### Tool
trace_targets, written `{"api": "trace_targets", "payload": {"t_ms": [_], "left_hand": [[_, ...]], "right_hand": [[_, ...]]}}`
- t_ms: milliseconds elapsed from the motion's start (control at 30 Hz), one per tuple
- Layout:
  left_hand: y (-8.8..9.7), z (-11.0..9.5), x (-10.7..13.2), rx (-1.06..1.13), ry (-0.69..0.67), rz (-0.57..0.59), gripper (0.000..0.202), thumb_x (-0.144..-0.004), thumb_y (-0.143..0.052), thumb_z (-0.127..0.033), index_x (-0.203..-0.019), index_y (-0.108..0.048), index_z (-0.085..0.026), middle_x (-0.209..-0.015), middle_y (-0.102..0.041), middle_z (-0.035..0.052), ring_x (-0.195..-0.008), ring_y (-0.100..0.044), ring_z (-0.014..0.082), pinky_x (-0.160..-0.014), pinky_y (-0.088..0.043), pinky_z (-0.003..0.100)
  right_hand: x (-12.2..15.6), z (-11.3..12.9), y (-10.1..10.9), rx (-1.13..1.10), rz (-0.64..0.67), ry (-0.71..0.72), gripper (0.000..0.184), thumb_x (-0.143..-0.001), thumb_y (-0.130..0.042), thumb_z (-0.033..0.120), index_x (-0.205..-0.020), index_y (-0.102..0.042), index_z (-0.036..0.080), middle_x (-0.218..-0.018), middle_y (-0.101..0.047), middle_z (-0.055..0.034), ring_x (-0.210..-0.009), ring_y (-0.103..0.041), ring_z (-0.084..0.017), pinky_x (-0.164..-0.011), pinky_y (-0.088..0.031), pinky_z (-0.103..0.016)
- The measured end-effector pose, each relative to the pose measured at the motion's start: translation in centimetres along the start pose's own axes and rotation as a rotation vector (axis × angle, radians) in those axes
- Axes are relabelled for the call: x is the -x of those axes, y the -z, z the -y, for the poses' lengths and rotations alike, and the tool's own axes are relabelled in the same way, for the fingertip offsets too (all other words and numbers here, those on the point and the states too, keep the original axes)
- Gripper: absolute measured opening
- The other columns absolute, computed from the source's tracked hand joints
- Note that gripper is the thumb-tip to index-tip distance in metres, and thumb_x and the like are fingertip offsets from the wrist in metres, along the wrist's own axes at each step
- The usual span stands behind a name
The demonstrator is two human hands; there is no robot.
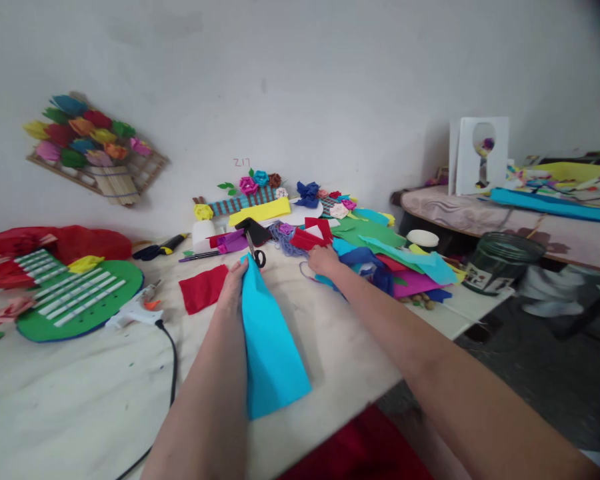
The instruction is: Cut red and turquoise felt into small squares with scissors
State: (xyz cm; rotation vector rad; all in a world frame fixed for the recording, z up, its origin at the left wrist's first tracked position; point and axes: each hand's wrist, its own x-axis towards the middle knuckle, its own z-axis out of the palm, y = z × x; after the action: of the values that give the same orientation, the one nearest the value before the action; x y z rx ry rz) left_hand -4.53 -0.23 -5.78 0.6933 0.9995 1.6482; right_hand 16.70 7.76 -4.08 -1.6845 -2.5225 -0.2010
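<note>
- Left hand [234, 283], centre of the frame, pinches the top of a blue sheet [273, 353], which slopes down to bottom centre!
- Right hand [325, 259] is out right of centre, fingers at a red piece [305, 239] by the heaped paper [370, 233]; whether they grip it, I can't tell.
- Scissors [251, 241] sit just past the sheet's top; touching or not, hard to call.
- Made up already: the bouquet [85, 143], upper left, and flowers [261, 178] at upper centre.
- Left of frame, the green board [107, 290] carries its white strips.
- That blue sheet? Broad and plain, no petals on it; early going, I'd judge.
- A red square [203, 289] lies left of centre, also unshaped.
</note>
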Motion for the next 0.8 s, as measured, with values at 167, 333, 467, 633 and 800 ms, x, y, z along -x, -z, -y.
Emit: {"api": "trace_targets", "payload": {"t_ms": [167, 333, 467, 633, 800], "left_hand": [[0.0, 0.0, 0.1, -0.009, -0.003, -0.001, 0.021, -0.071, -0.063, -0.029, -0.087, -0.059, -0.016, -0.064, -0.064, 0.0036, -0.057, -0.064, 0.0178, -0.046, -0.048, 0.023], [0.2, -0.1, 0.3, 0.086, -0.043, -0.061, 0.024, -0.071, -0.065, -0.03, -0.09, -0.059, -0.018, -0.068, -0.064, 0.0022, -0.062, -0.065, 0.0161, -0.051, -0.05, 0.022], [0.6, 0.1, 0.2, 0.19, -0.086, -0.09, 0.026, -0.07, -0.067, -0.031, -0.092, -0.06, -0.019, -0.075, -0.066, 0.0022, -0.071, -0.065, 0.0161, -0.063, -0.053, 0.024], [1.0, 0.7, -0.4, 0.184, -0.08, -0.046, 0.028, -0.069, -0.067, -0.033, -0.09, -0.061, -0.017, -0.071, -0.065, 0.0029, -0.073, -0.066, 0.0169, -0.071, -0.053, 0.027], [1.0, 0.9, -0.6, 0.196, -0.092, -0.016, 0.023, -0.068, -0.067, -0.031, -0.086, -0.062, -0.016, -0.068, -0.064, 0.002, -0.068, -0.065, 0.0164, -0.074, -0.054, 0.031]], "right_hand": [[-0.1, 2.0, 0.8, -0.063, -0.141, 0.017, 0.04, -0.083, -0.036, 0.017, -0.116, -0.056, 0.01, -0.12, -0.057, -0.0176, -0.108, -0.053, -0.027, -0.098, -0.029, -0.042], [1.7, 6.2, -0.1, -0.081, -0.138, 0.318, 0.042, -0.088, -0.033, 0.025, -0.124, -0.051, 0.015, -0.142, -0.038, -0.0108, -0.13, -0.033, -0.025, -0.108, -0.013, -0.049], [3.2, 9.0, -2.0, -0.077, 0.034, 0.49, 0.049, -0.092, -0.026, 0.033, -0.138, -0.033, 0.017, -0.148, -0.026, -0.0077, -0.136, -0.022, -0.023, -0.108, -0.011, -0.055], [1.7, 5.7, -2.4, 0.031, -0.12, 0.61, 0.044, -0.093, -0.028, 0.037, -0.132, -0.044, 0.025, -0.142, -0.039, -0.0033, -0.136, -0.021, -0.021, -0.11, 0.001, -0.055], [-0.5, 1.8, -0.9, 0.16, -0.172, 0.419, 0.04, -0.089, -0.041, 0.032, -0.122, -0.055, 0.016, -0.141, -0.04, -0.0094, -0.136, -0.02, -0.025, -0.11, 0.006, -0.051]]}}
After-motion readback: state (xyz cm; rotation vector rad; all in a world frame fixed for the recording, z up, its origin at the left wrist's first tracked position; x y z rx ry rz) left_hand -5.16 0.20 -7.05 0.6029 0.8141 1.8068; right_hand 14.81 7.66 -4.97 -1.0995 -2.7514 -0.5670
